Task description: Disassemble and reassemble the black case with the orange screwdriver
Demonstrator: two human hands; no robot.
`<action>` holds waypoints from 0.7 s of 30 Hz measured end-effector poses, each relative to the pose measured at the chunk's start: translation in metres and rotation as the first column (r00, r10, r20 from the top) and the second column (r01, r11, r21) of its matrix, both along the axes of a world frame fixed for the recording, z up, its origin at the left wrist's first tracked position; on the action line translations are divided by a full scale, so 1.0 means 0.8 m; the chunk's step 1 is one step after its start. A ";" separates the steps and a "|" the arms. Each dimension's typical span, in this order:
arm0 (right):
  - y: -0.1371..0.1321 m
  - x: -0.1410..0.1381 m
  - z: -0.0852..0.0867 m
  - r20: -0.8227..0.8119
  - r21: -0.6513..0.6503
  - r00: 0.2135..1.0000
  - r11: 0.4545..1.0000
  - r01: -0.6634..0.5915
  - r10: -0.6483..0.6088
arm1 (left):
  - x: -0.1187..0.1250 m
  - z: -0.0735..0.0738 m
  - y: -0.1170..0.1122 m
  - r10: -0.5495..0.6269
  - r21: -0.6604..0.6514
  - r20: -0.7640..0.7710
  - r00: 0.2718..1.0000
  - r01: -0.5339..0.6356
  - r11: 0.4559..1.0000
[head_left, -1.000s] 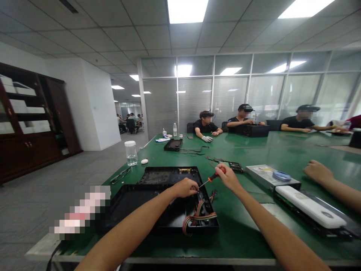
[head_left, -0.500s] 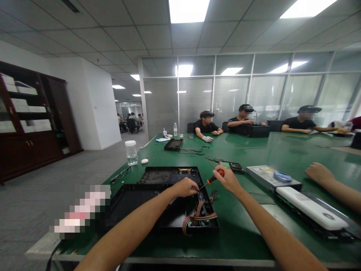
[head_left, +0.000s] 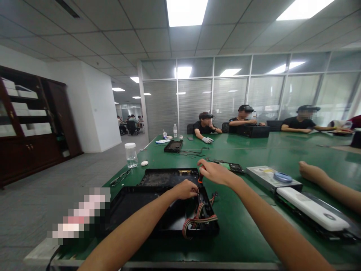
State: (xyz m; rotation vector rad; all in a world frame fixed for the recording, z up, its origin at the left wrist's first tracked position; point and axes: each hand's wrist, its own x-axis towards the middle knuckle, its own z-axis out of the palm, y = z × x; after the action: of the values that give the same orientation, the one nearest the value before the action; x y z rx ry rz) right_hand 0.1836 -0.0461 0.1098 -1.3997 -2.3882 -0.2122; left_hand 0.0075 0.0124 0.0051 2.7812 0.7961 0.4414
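My right hand is closed around the handle of a screwdriver, which stands nearly upright with its shaft pointing down. The tip meets the right part of an open black casing, close to my left fingers. My left hand is pinched at the same spot; whatever lies between its fingertips is too small or hidden to make out. A striped ribbon cable loops over the casing's front right corner. Behind lies a second black casing part with a brass-coloured piece on its back edge.
A jar of clear liquid, its white lid and glasses lie left. To the right are a metal box with a blue ring, a white device and another person's arm. Several people sit across the green table.
My right hand has moved left and up over the casing, swinging the screwdriver from slanted to nearly upright. My left hand stays in place. A seated person across has raised a hand toward the head.
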 end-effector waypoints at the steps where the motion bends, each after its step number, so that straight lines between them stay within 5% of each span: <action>1: 0.004 -0.007 0.006 0.021 -0.037 1.000 0.999 -0.016 0.016 | 0.000 0.000 0.000 0.002 -0.003 0.004 1.000 -0.002 1.000; 7: 0.022 -0.037 0.017 0.116 -0.013 0.955 0.961 0.278 -0.274 | 0.000 0.003 -0.003 -0.006 -0.017 0.016 1.000 0.006 1.000; 11: 0.018 -0.032 0.015 0.111 -0.056 0.978 0.981 0.184 -0.177 | 0.001 0.006 -0.006 0.003 -0.009 -0.003 1.000 -0.003 1.000; 16: 0.018 -0.025 0.015 0.116 -0.014 0.960 0.966 0.259 -0.256 | 0.001 0.004 -0.005 0.009 0.002 -0.001 1.000 -0.009 1.000; 21: 0.019 -0.026 0.014 0.124 -0.074 0.986 0.990 0.118 -0.108 | 0.001 0.002 -0.003 -0.004 -0.018 0.018 1.000 0.004 1.000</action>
State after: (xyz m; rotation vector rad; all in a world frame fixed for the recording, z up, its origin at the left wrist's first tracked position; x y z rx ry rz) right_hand 0.1626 -0.0307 0.1207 -1.6043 -2.4402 -0.2377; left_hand 0.0085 0.0099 0.0067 2.7584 0.7867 0.4551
